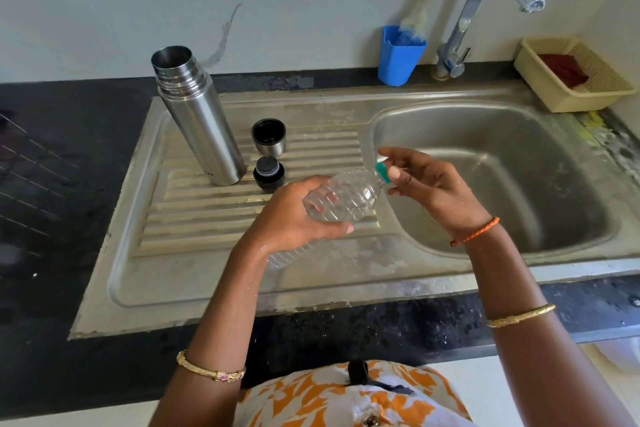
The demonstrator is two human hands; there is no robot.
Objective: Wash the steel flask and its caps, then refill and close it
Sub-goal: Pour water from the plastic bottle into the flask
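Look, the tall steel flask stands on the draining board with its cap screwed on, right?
Not quite. In the head view the tall steel flask stands on the ribbed draining board with its mouth open; both caps sit beside it.

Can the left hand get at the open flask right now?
Probably not yet. The left hand grips the plastic bottle, so it is occupied. The path itself looks free: the flask stands upright on the drainboard, with only two caps beside it.

Blue cup [398, 61] holds brush [420, 15]; basket [568, 99] — red cloth [562, 70].
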